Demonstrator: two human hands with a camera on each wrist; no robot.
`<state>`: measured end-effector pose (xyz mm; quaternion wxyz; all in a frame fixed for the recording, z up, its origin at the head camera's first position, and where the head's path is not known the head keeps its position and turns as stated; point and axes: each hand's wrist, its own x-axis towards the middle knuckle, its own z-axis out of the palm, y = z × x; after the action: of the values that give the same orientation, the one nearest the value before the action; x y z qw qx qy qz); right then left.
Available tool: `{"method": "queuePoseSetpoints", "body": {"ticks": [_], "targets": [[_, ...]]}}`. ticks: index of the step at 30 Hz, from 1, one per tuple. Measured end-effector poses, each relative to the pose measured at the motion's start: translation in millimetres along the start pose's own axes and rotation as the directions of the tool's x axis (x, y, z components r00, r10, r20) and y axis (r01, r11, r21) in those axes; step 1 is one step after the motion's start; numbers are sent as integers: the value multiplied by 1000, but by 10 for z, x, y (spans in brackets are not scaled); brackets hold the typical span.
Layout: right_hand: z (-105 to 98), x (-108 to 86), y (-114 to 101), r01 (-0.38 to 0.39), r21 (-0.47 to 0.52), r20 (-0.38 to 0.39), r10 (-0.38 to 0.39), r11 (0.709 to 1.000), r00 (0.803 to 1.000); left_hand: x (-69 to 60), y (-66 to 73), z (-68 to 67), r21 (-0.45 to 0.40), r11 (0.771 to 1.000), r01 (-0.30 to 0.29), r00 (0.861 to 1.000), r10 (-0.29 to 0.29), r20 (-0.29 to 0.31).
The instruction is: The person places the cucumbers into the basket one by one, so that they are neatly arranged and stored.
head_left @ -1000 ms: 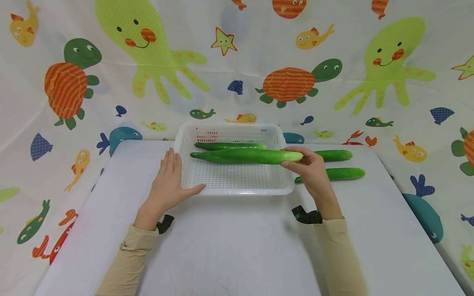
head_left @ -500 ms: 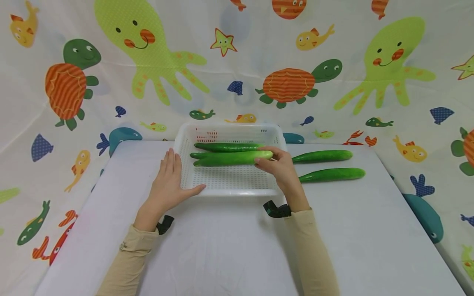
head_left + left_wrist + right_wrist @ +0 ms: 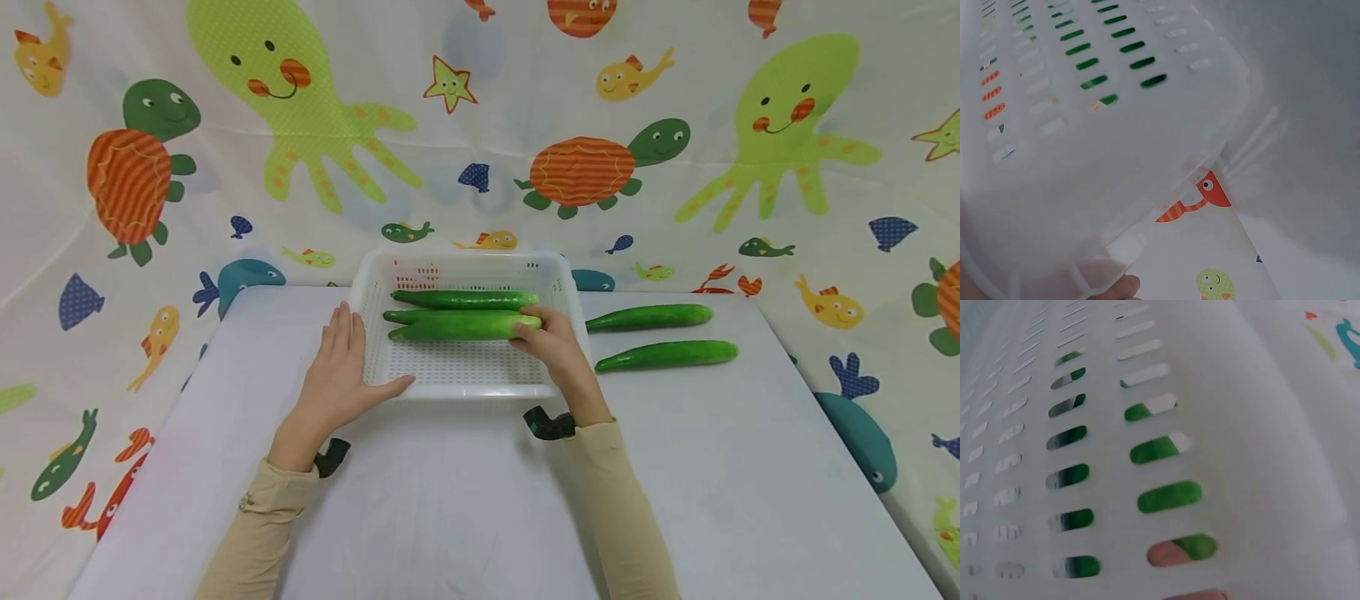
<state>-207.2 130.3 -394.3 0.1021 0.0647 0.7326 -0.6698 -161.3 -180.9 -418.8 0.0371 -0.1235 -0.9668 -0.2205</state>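
In the head view, a white perforated plastic basket (image 3: 480, 391) holds several long green cucumbers lying side by side. My right hand (image 3: 561, 348) reaches over the right rim and pinches the pale right end of the front cucumber (image 3: 457, 327) between thumb and fingers. Behind it lie a mostly covered cucumber (image 3: 408, 317) and another cucumber (image 3: 465, 300) near the back wall. My left hand (image 3: 333, 367) rests at the basket's left front corner, fingers straight along the side, thumb out over the front rim. Both wrist views mainly show the slotted basket wall (image 3: 1147, 137), green showing through its holes.
Two more cucumbers lie on the white table right of the basket, a rear cucumber (image 3: 649, 317) and a front cucumber (image 3: 667, 356). A curtain (image 3: 495, 108) printed with sea animals hangs behind the table.
My right hand has moved left and slightly down with the cucumber, from above the basket's right rim into the basket. My left hand has stayed at its corner.
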Motion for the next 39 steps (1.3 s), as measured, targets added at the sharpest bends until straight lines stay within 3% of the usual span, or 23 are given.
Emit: {"method": "queuePoseSetpoints", "body": {"ticks": [6,11,21,28,35,39], "targets": [[14,-30,34,-25,-196,19,29,980,999,-1,6,-1,6,1000,-1,1000,1,-9],[8,-33,56,-8,-285,60,27,958,998,-2,19,-9,13,1000,6,1000,-6,-5],[16,-38,80,20,-321,152,30,947,988,-1,18,-5,18,1000,10,1000,-10,7],[25,-40,76,17,-354,141,35,935,989,2,16,-5,15,1000,16,1000,-16,9],[-63,-127,-27,92,-416,128,-42,905,991,9,11,2,10,1000,13,1000,-13,15],[-195,-207,-144,139,-397,149,-86,907,985,10,3,2,13,1000,10,1000,-10,14]]}}
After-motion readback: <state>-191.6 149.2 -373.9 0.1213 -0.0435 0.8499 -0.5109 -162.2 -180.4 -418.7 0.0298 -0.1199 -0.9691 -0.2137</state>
